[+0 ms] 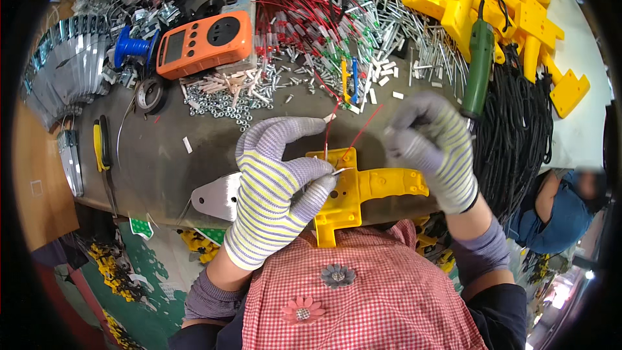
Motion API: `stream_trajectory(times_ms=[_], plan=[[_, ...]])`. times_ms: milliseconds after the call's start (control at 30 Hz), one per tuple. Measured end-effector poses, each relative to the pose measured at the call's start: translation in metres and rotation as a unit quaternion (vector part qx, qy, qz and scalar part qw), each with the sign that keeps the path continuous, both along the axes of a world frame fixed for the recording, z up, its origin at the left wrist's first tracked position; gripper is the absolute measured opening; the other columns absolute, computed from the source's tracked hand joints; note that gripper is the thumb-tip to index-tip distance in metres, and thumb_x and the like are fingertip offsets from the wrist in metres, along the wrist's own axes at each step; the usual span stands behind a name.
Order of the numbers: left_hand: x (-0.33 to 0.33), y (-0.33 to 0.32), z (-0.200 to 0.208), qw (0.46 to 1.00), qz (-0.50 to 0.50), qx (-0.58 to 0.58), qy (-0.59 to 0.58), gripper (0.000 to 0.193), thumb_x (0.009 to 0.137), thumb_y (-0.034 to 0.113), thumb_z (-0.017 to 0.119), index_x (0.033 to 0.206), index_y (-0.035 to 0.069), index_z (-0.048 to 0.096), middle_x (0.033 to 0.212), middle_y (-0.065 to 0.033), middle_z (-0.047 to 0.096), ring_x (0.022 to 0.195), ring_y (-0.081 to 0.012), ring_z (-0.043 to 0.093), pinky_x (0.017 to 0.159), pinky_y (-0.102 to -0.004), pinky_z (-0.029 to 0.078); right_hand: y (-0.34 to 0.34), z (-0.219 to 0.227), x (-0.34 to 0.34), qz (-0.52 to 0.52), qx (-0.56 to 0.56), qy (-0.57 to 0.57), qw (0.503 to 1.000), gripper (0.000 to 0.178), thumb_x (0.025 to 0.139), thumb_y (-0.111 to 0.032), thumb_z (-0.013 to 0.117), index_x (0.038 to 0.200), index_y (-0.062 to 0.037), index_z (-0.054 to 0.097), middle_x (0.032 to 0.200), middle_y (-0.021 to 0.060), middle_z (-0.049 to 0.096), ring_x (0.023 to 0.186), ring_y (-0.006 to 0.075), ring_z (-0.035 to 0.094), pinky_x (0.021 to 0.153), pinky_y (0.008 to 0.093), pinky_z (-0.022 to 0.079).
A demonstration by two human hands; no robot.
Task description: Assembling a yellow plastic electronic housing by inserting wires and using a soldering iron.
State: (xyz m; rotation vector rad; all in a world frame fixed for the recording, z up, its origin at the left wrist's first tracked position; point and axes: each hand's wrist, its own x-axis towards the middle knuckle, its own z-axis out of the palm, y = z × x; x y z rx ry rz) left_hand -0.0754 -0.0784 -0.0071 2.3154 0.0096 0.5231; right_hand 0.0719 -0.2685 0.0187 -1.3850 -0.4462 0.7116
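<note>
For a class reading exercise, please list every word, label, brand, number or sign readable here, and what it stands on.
None can be read with certainty.
Orange meter: markings around its display and buttons too small and blurred to read.
Green power tool: no lettering can be made out.
Yellow plastic part on the worktable: no lettering can be made out.

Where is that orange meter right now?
In the head view, the orange meter lies toward the upper left of the workbench, just right of the blue spool and beyond the small nuts.
</note>
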Motion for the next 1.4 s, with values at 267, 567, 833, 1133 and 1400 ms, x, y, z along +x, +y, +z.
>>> stream_trajectory(times_ms=[267, 567, 833, 1133, 1400], plan=[[0.002, -0.002, 0.001, 1.0, 0.028, 0.007, -0.008, 0.018, 0.071, 0.021, 0.075, 0.084, 0.01, 0.073, 0.12, -0.0124, 0.066, 0.112, -0.0348, 0.057, 0.101, -0.0482, 0.038, 0.004, -0.012, -0.016, 0.064, -0.028, -0.165, 0.984, 0.015, 0.085, 0.0, 0.068, 0.1, -0.0027, 0.066, 0.095, 0.0061, 0.066, 0.09, 0.0159, 0.064, 0.086, 0.0307, 0.051], [0.0, 0.0, 0.0, 1.0, 0.018, 0.022, -0.007, 0.019, 0.071, 0.024, 0.075, 0.084, 0.011, 0.075, 0.121, -0.0118, 0.065, 0.113, -0.0346, 0.057, 0.101, -0.0487, 0.037, 0.007, -0.004, -0.013, 0.098, -0.069, -0.285, 0.951, 0.015, 0.082, -0.003, 0.07, 0.096, -0.0043, 0.067, 0.089, 0.0065, 0.067, 0.084, 0.0208, 0.066, 0.081, 0.0328, 0.053], [-0.002, -0.002, 0.014, 0.996, 0.024, 0.073, 0.036, 0.022, 0.068, 0.026, 0.076, 0.088, 0.016, 0.077, 0.131, -0.0105, 0.062, 0.118, -0.0353, 0.055, 0.104, -0.051, 0.035, 0.017, 0.002, -0.021, 0.13, -0.081, -0.329, 0.932, 0.015, 0.08, -0.002, 0.071, 0.095, -0.0042, 0.068, 0.091, 0.0083, 0.068, 0.082, 0.0231, 0.068, 0.075, 0.0338, 0.055], [-0.006, 0.002, 0.01, 0.995, 0.021, 0.094, -0.004, 0.023, 0.065, 0.023, 0.077, 0.088, 0.017, 0.076, 0.131, -0.0094, 0.061, 0.119, -0.0351, 0.054, 0.104, -0.0523, 0.035, 0.012, 0.017, -0.025, 0.118, -0.144, -0.271, 0.944, 0.018, 0.083, -0.012, 0.074, 0.099, -0.0044, 0.068, 0.093, 0.0124, 0.067, 0.084, 0.0307, 0.067, 0.076, 0.0374, 0.054], [-0.009, -0.016, 0.017, 0.985, 0.073, 0.157, -0.001, 0.017, 0.074, 0.01, 0.07, 0.091, 0.007, 0.067, 0.129, -0.0179, 0.059, 0.122, -0.0389, 0.049, 0.104, -0.0505, 0.038, 0.016, -0.013, -0.033, 0.053, -0.099, -0.321, 0.941, 0.018, 0.088, -0.021, 0.069, 0.094, -0.0049, 0.064, 0.091, 0.0167, 0.064, 0.089, 0.0389, 0.063, 0.078, 0.0459, 0.051]])
